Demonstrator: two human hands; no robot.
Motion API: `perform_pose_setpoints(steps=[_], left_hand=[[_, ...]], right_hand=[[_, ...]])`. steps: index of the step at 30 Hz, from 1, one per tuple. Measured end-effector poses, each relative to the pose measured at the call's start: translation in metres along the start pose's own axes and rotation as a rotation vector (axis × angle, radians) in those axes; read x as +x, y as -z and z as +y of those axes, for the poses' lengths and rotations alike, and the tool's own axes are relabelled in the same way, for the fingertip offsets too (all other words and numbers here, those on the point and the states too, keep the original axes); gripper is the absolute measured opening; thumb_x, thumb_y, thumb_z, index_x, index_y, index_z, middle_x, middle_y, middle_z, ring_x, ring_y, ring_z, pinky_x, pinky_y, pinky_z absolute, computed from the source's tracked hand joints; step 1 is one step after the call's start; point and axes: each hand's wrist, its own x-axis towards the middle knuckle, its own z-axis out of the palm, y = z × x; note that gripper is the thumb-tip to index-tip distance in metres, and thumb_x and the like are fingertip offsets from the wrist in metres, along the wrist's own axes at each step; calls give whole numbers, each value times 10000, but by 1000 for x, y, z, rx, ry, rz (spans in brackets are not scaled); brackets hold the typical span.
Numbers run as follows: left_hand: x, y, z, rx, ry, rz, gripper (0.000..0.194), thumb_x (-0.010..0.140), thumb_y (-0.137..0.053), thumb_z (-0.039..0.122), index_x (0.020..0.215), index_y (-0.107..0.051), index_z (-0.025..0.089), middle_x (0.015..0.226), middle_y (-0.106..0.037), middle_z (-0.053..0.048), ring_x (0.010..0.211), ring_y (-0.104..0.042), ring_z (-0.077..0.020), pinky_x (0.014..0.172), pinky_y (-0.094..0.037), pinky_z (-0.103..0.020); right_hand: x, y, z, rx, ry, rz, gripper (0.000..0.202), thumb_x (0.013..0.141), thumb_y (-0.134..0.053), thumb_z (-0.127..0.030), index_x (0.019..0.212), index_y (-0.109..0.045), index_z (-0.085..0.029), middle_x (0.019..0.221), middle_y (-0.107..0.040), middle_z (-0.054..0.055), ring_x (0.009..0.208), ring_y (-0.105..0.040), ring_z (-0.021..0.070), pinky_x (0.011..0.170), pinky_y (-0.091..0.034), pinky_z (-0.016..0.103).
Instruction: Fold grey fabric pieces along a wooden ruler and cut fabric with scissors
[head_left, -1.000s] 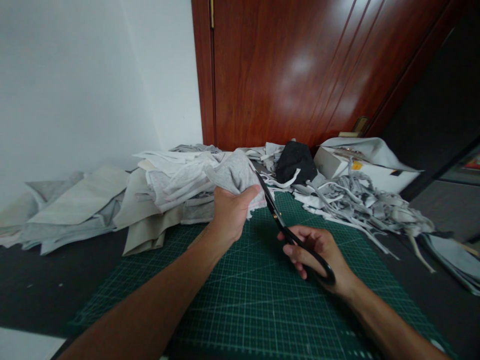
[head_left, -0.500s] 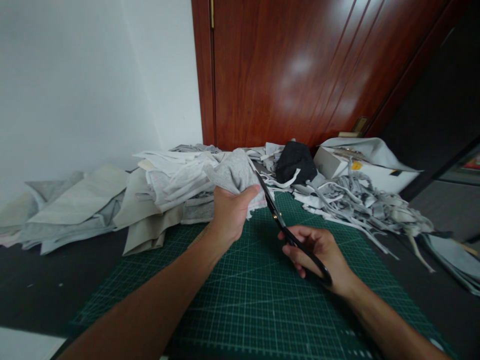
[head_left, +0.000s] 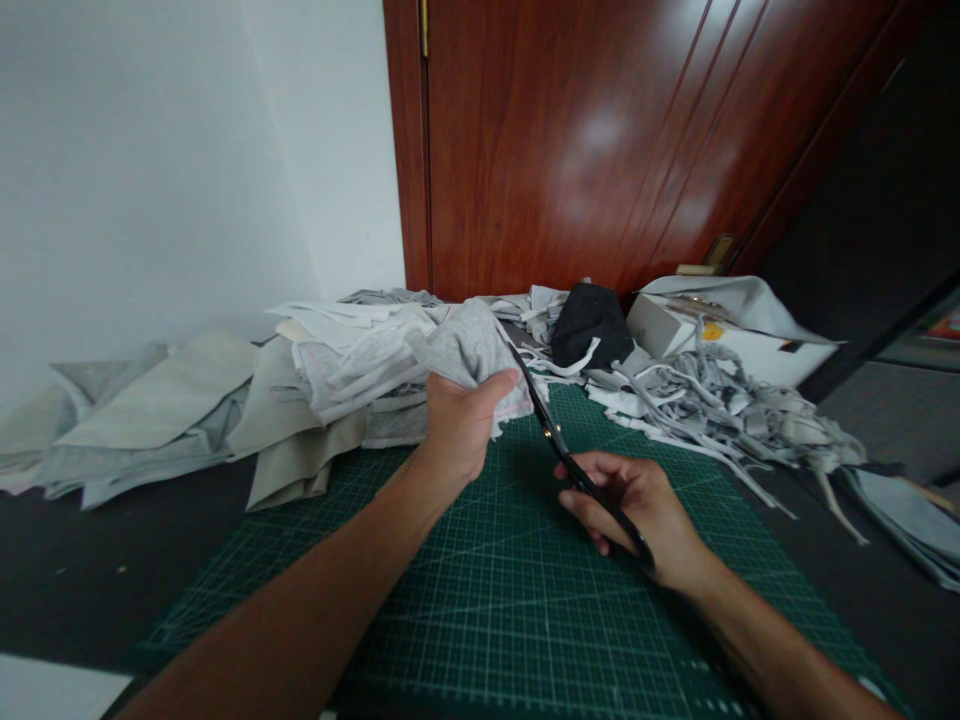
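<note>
My left hand [head_left: 463, 420] grips a piece of light grey fabric [head_left: 469, 340], thumb on top, holding it up above the green cutting mat [head_left: 480, 620]. Black scissors [head_left: 553, 432] are in my right hand [head_left: 637, 505], its fingers through and around the handles. Their blades point away from me and lie along the right edge of the fabric; whether they are parted is hard to make out. The far tip is partly hidden by the cloth.
Folded fabric pieces [head_left: 352, 360] are heaped behind my left hand, with more cloth sheets [head_left: 157, 400] further left. Tangled grey and white strips [head_left: 720, 400] lie at right, before a white box [head_left: 735, 335]. A black cloth item [head_left: 591, 328] sits at the back, near a wooden door [head_left: 570, 150].
My right hand and the scissor handles have shifted very slightly to the left. My left hand keeps its hold on the fabric, nearly still.
</note>
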Motion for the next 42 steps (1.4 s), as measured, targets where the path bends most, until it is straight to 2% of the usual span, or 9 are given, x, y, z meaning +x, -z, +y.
perform_pose_setpoints(steps=[6, 9, 13, 21, 29, 35, 40, 42], left_hand=[[5, -1, 10, -189, 112, 54, 421, 611, -885, 188, 1003, -731, 197, 921, -788, -25, 891, -762, -250, 874, -634, -417], [11, 2, 13, -206, 157, 78, 410, 584, -901, 158, 956, -733, 191, 911, -792, -28, 869, -761, -244, 878, -638, -420], [14, 4, 13, -190, 154, 88, 462, 564, -889, 109, 988, -736, 214, 943, -805, -24, 843, -767, -241, 845, -643, -419], [7, 0, 12, -181, 73, 94, 576, 572, -862, 88, 1120, -727, 200, 1024, -816, -46, 917, -775, -266, 850, -644, -417], [3, -1, 9, -213, 64, 54, 717, 587, -852, 64, 1267, -691, 224, 1094, -820, -46, 960, -776, -271, 924, -622, -420], [2, -1, 9, -200, 100, 67, 619, 589, -848, 64, 1180, -739, 212, 1027, -823, -40, 953, -770, -283, 913, -624, -431], [3, 1, 10, -204, 233, 63, 498, 594, -900, 121, 1073, -767, 147, 988, -824, -82, 976, -782, -318, 927, -627, -475], [4, 1, 10, -204, 247, 73, 485, 593, -914, 141, 1057, -771, 139, 1006, -825, -90, 985, -781, -323, 923, -630, -476]], right_hand=[[1, 0, 4, -23, 22, -17, 473, 696, -920, -479, 983, -732, -154, 584, -587, -67, 374, -457, 65, 352, -396, 194], [1, 1, 5, -26, 25, -24, 470, 711, -909, -482, 986, -726, -147, 590, -585, -66, 375, -455, 59, 357, -387, 187], [1, 1, 5, -28, 30, -21, 470, 710, -912, -466, 991, -727, -138, 590, -580, -69, 380, -460, 57, 360, -391, 182], [1, 0, 5, 13, 11, -2, 499, 681, -927, -487, 972, -727, -135, 563, -581, -74, 362, -471, 58, 342, -411, 179], [2, 1, 4, 124, -25, -29, 505, 631, -972, -455, 946, -739, -136, 534, -594, -67, 376, -487, 60, 341, -448, 166], [2, 1, 2, 160, -28, -28, 480, 620, -986, -412, 932, -742, -140, 525, -594, -68, 375, -491, 59, 338, -440, 156], [2, 1, 2, 139, -26, -31, 481, 634, -973, -436, 928, -736, -138, 519, -593, -66, 372, -485, 60, 339, -443, 163], [1, 1, 4, 121, -19, -28, 484, 641, -967, -439, 938, -733, -136, 522, -595, -66, 371, -483, 61, 339, -445, 167]])
